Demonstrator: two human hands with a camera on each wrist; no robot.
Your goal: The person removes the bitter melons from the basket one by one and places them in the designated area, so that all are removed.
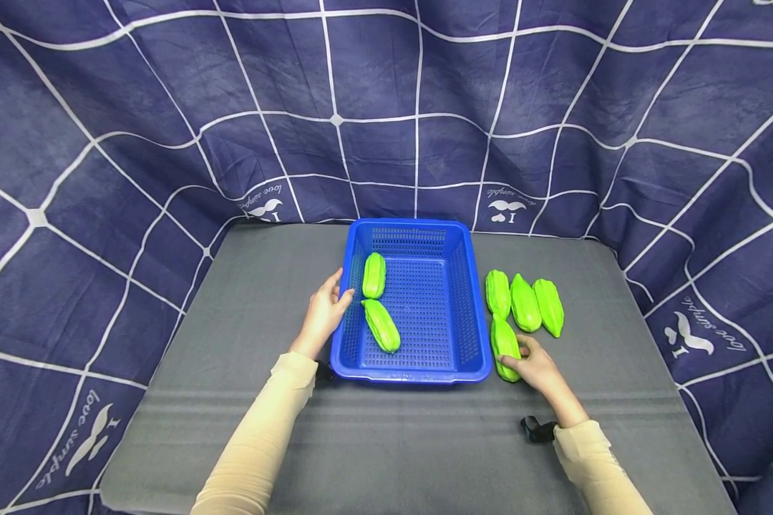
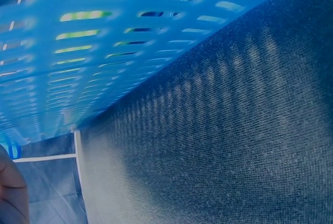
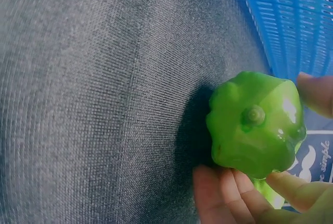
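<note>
A blue plastic basket with slotted walls stands on the grey table. My left hand holds its left rim, thumb over the edge. Two ribbed green gourds lie inside along the left, one farther back and one nearer. To the right of the basket, my right hand grips another green gourd, thumb on one side and fingers on the other. In the right wrist view that gourd shows its lobed end with a small stem nub, close to the cloth.
Three more green gourds lie side by side behind my right hand: one touching the gripped one's far end, one in the middle and one at the right. A dark blue checked curtain surrounds the table's back and sides.
</note>
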